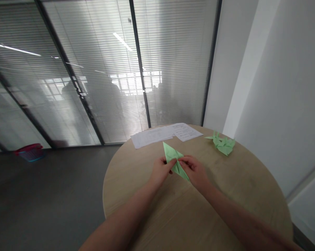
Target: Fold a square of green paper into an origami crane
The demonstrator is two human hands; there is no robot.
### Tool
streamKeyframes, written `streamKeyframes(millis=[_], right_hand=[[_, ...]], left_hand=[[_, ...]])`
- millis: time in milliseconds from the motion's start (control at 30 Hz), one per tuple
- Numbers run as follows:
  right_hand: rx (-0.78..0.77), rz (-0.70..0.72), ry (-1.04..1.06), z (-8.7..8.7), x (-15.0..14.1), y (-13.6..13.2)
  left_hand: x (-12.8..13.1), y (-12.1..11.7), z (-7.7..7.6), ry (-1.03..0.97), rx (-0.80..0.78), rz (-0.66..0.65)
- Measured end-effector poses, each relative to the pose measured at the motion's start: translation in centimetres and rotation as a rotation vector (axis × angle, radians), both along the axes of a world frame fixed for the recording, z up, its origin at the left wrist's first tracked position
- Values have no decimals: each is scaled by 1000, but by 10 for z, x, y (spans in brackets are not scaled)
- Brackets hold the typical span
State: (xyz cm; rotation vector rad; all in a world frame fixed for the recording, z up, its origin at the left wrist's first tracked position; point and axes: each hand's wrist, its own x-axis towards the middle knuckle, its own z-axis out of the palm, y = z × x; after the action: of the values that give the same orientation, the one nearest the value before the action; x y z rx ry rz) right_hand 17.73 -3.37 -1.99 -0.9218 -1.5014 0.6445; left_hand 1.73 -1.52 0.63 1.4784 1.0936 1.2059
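A folded sheet of light green paper [170,150], shaped like a long diamond with creased flaps, is held above the round table between both hands. My left hand [161,169] grips its left side, thumb on top near the middle and the other fingers mostly hidden underneath. On the right side, my right hand [194,169] pinches a flap near the centre between thumb and fingers. The thumb and fingertips of the two hands almost meet at the paper's middle fold.
Folded green paper figures [224,144] lie in a cluster at the table's right back. Printed white sheets [154,136] lie along the back edge of the wooden table [126,174]. A red and blue basket [30,152] stands on the floor at left. Glass partitions with blinds rise behind.
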Motion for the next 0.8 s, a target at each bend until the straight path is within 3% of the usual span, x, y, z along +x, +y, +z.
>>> streamKeyframes(millis=[267,467,600,800], right_hand=[[-144,-51,28,-4,1,4],[-230,-15,189,1,-4,1],[-327,107,322,8,-4,-1],[-517,342,188,11,-2,-4]], left_hand=[[-1,-1,1,-82,-32,-132],[-1,0,0,-39,-33,-72],[-4,0,3,-69,-32,-43],[-8,3,4,-73,-7,-50]])
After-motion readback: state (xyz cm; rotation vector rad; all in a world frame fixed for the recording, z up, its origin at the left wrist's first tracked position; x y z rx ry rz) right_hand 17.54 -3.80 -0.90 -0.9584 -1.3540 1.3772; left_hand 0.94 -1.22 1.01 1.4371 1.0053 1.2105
